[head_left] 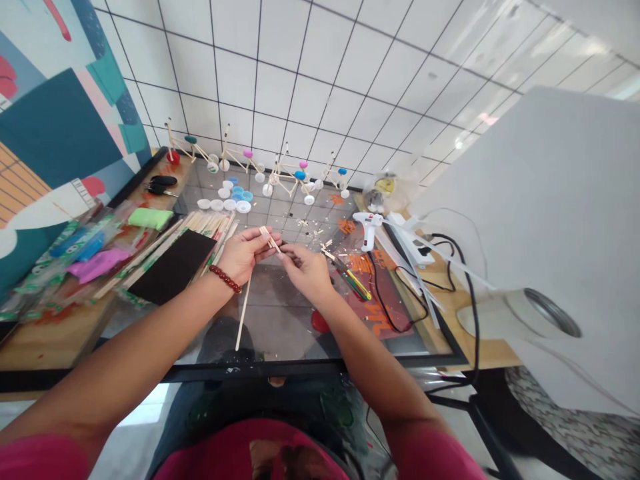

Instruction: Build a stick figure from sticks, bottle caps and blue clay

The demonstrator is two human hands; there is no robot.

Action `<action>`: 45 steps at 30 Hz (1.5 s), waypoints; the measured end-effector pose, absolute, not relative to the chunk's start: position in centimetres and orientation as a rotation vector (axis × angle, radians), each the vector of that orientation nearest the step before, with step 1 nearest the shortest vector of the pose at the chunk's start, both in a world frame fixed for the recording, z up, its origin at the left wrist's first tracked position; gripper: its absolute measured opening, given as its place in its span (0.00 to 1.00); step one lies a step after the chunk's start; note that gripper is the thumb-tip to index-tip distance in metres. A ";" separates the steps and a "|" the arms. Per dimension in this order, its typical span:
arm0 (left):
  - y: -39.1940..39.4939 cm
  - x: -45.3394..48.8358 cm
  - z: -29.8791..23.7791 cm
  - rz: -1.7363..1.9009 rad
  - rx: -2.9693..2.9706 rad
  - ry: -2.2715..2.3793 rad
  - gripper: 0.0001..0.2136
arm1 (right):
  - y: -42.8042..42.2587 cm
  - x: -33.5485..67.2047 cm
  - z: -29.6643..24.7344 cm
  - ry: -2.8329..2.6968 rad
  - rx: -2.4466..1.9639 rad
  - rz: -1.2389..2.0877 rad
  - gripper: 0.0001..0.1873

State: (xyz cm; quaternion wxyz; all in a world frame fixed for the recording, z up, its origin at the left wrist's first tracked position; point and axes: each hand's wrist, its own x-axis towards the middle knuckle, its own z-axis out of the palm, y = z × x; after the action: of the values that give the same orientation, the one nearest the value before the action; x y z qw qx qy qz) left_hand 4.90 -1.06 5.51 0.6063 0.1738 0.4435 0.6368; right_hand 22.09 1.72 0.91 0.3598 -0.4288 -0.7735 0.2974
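Note:
My left hand (246, 252), with a beaded bracelet at the wrist, is closed on a few short, thin wooden sticks (271, 239). The thumb and fingers of my right hand (306, 268) pinch the near end of the same sticks. Both hands are above the middle of the table, close together. One longer wooden stick (243, 317) runs toward the table's front edge, its upper end close under my left hand. Right of my right hand lie a yellow-green utility knife (361, 288) and a pair of dark-handled pliers or cutters (335, 261), partly overlapping.
Small stick-and-bottle-cap models (300, 176) stand along the back, with loose bottle caps (230, 204) before them. At left lie bundled sticks (150, 250), a black sheet (175, 267) and clay packs (100, 265). A white glue gun (369, 230) and cables (375, 293) are at right.

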 end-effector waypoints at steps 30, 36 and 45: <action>-1.8 5.2 5.1 1.074 0.646 1.161 0.09 | 3.2 22.1 2.3 -1.547 -0.963 1.435 0.25; -1.7 4.9 4.5 1.074 0.659 1.105 0.11 | 3.0 21.9 2.3 -1.607 -0.989 1.385 0.24; -1.8 5.0 4.7 1.048 0.639 1.079 0.10 | 3.5 22.5 2.0 -1.573 -0.927 1.381 0.21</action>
State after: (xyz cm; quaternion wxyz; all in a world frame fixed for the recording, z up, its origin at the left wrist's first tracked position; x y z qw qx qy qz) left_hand 4.98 -1.78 4.70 0.6843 0.2853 0.4816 0.4674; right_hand 22.48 3.49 1.99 0.4132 -0.3686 -0.6257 0.5494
